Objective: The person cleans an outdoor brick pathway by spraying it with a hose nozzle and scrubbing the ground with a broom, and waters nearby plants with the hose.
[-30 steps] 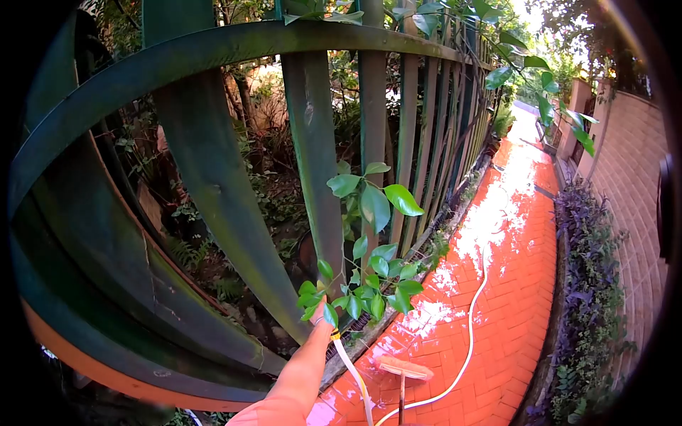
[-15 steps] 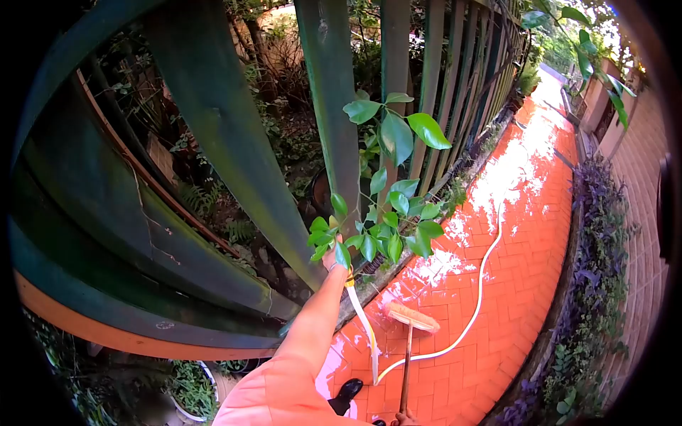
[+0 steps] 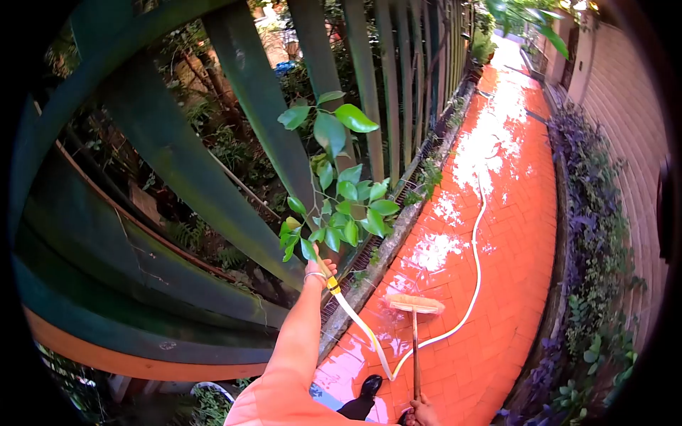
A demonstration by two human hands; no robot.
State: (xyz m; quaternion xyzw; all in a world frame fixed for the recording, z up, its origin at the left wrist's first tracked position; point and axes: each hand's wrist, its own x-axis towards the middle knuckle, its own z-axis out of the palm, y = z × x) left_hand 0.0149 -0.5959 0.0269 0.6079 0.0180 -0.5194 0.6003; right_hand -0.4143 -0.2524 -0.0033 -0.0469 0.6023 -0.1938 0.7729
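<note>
My left hand (image 3: 320,269) reaches out beside the green fence, shut on the yellow nozzle end (image 3: 332,283) of a white garden hose (image 3: 361,323). Leafy twigs (image 3: 348,206) hang just above that hand and hide part of its front and of the nozzle's tip. At the bottom edge, my right hand (image 3: 424,412) is wrapped round the wooden handle (image 3: 416,355) of a broom. The broom head (image 3: 415,304), with pale orange bristles, lies on the wet red paving. From the nozzle the hose drops to the ground near my foot, then curves away along the path.
Tall green fence slats (image 3: 259,106) line the left side, above a stone kerb (image 3: 398,241). The wet red brick path (image 3: 490,305) runs ahead. Purple-leaved plants (image 3: 579,213) border it at right, beside a tan wall (image 3: 625,106). My black boot (image 3: 369,387) stands on the paving.
The view has swung, so the fence and path appear shifted left. More of my right hand on the broom handle shows, and the nozzle is in clearer sight in my left hand.
</note>
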